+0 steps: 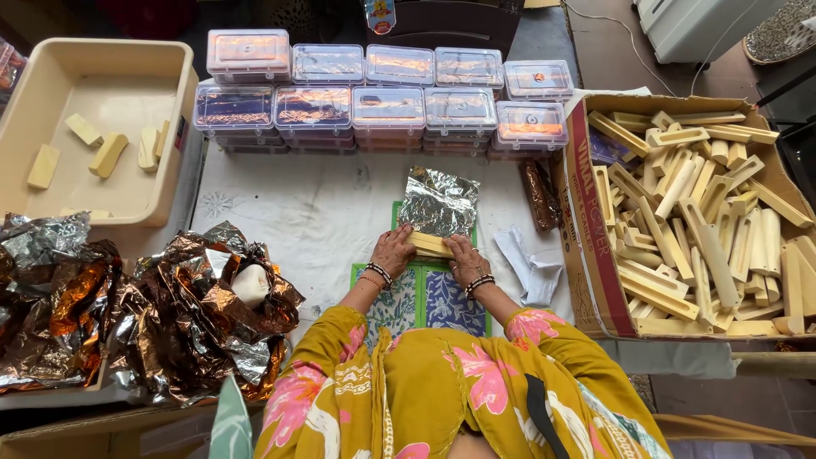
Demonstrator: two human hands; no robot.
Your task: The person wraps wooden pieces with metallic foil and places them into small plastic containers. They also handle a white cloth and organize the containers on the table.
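Note:
My left hand point(393, 251) and my right hand point(464, 259) both press on a pale yellow bar point(429, 245) lying across the near edge of a crinkled silver foil sheet point(439, 201). The foil rests on a green and blue patterned pad point(422, 299) on a white cloth. Each wrist wears dark beaded bangles. Yellow floral sleeves cover my arms.
A cardboard box point(585, 221) of several pale bars stands at the right. Stacked clear lidded containers point(387, 106) line the back. A beige tub point(183, 127) holding a few bars sits at the left, above heaps of bronze and silver foil point(200, 310). A wrapped brown bar point(541, 194) and white paper point(529, 268) lie nearby.

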